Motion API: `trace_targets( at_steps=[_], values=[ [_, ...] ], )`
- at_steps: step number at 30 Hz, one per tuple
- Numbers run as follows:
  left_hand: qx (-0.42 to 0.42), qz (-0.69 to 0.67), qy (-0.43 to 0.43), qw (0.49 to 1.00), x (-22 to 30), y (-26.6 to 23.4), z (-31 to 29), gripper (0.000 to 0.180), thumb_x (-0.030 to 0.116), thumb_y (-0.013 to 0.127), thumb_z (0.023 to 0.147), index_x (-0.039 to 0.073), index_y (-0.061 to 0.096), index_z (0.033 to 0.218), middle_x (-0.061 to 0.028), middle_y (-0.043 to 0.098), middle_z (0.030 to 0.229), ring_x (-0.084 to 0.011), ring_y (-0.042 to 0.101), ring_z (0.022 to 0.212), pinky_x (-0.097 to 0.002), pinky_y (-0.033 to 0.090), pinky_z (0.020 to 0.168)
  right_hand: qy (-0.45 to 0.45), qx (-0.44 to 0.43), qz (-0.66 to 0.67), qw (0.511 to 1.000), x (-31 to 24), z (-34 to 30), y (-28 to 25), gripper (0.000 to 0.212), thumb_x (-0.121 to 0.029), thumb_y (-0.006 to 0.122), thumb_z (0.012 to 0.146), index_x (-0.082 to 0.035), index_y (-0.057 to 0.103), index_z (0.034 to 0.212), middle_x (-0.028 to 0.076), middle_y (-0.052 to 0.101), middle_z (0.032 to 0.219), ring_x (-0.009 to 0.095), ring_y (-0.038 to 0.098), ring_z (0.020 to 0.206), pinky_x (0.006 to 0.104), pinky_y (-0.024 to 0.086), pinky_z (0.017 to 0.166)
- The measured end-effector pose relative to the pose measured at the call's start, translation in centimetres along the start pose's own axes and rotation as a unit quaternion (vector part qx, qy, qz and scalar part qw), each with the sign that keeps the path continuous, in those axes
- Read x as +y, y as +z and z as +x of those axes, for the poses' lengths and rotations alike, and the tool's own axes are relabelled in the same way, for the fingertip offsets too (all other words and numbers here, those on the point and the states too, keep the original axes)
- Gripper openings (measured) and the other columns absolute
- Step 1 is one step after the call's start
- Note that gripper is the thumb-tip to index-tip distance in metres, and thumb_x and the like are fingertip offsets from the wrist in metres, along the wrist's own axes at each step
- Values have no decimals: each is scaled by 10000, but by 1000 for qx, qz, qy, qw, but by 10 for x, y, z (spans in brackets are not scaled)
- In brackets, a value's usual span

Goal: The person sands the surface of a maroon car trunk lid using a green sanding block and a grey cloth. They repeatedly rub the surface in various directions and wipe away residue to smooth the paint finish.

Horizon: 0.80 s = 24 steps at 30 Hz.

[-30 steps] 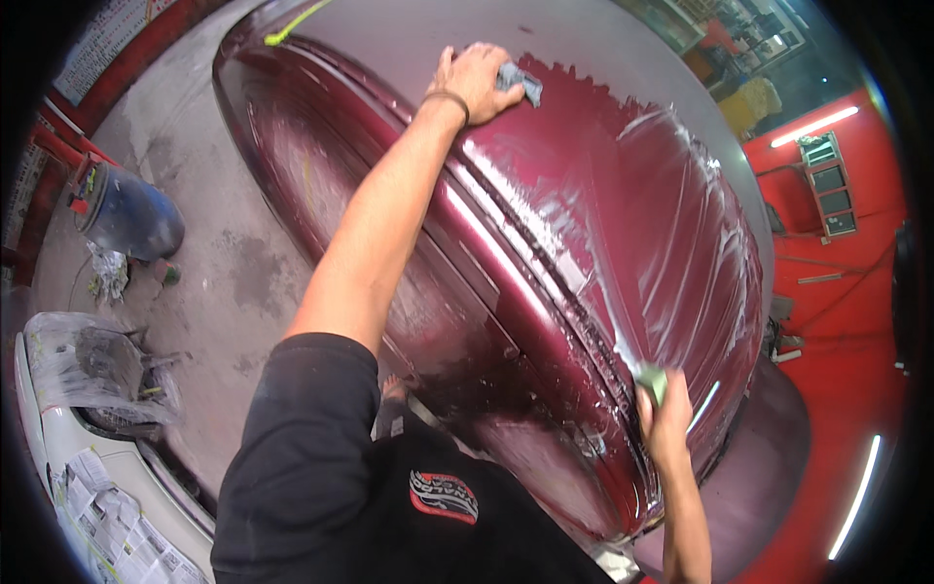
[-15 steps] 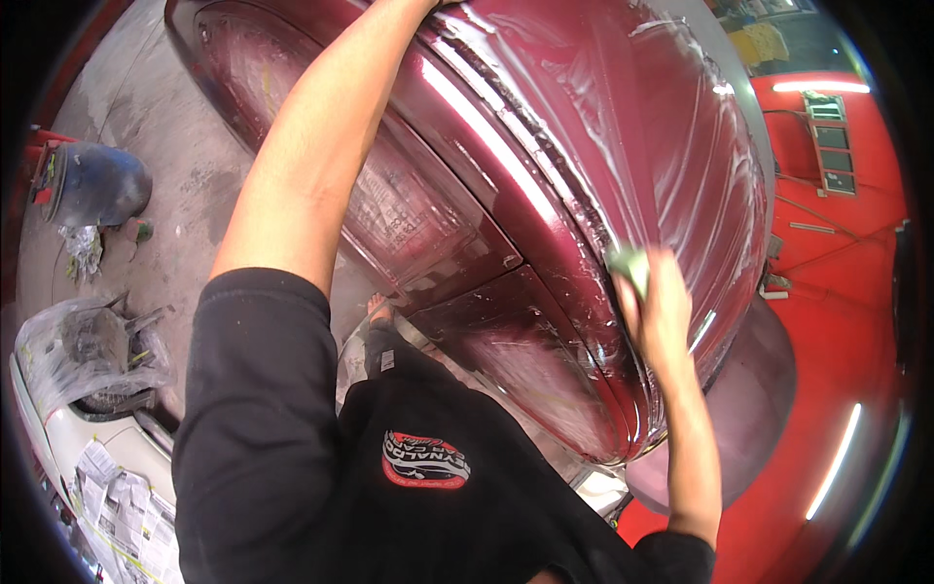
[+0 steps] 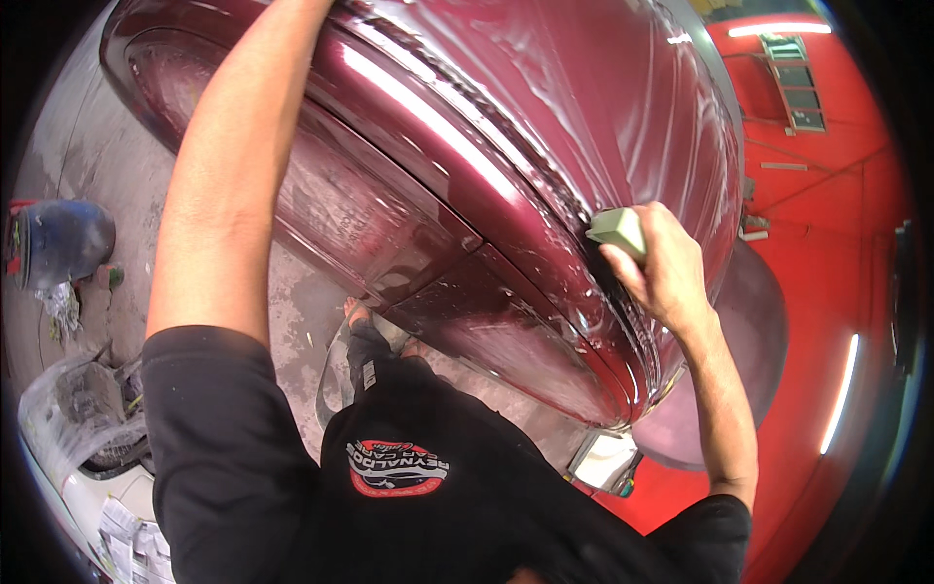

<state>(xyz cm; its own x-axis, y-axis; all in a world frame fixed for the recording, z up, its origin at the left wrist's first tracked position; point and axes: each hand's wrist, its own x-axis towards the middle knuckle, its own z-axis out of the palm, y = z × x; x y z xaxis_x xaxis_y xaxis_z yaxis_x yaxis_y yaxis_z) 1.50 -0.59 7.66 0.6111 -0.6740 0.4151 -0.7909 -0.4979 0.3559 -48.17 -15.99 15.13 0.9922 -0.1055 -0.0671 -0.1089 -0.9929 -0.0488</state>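
Observation:
My right hand (image 3: 671, 263) is closed around a light green block (image 3: 620, 232) with flat faces and straight edges. The block rests at the dark seam along the edge of a dark red car (image 3: 409, 127). Clear wrinkled plastic film (image 3: 623, 107) covers the curved surface above that seam. My left arm (image 3: 229, 185) stretches forward over the car's side, and its hand is beyond the upper edge of the picture. Whitish smears and dust mark the lower side panels (image 3: 379, 195).
A blue drum (image 3: 68, 243) stands on the grey floor at the left. Below it is a plastic-wrapped seat-like object (image 3: 83, 409) by a white car part with newspaper (image 3: 131, 535). A red wall (image 3: 817, 292) with a metal frame (image 3: 796, 88) rises at the right.
The view has shifted, so the car sits farther left and higher. My right hand, blurred before, is now sharp and still grips the green block at the seam. The left hand has left the picture.

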Motion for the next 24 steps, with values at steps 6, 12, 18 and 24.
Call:
trace_targets(
  at_steps=[6,12,18,24],
  values=[
    [106,-25,19,994,-6,32,10,386,463,733,969,92,764,1071,-188,752,1170,-407,704,1146,-491,564,994,169,96,4,981,48,-146,49,472,-203,875,941,-20,626,1298,207,675,1168,422,713,1062,494,587,917],
    [70,10,3,997,10,21,12,335,432,717,990,106,761,1058,-180,738,1140,-398,674,1092,-487,543,988,-18,170,-19,985,-16,67,54,478,-357,821,976,-45,655,1298,148,715,1164,348,728,1112,475,645,915],
    [27,29,125,991,6,18,11,313,362,573,1076,118,768,1091,-171,720,1091,-383,640,1158,-478,485,1058,-15,183,17,983,-53,201,37,413,-373,748,1032,-36,637,1244,177,712,1191,383,722,1113,521,624,910],
    [73,15,-24,997,-60,65,40,711,618,683,966,195,642,1535,-121,639,1588,-319,607,1467,-676,377,1239,150,166,9,975,19,-30,50,406,-263,833,993,-43,636,1272,173,697,1106,388,737,1030,502,607,860]
  ],
)
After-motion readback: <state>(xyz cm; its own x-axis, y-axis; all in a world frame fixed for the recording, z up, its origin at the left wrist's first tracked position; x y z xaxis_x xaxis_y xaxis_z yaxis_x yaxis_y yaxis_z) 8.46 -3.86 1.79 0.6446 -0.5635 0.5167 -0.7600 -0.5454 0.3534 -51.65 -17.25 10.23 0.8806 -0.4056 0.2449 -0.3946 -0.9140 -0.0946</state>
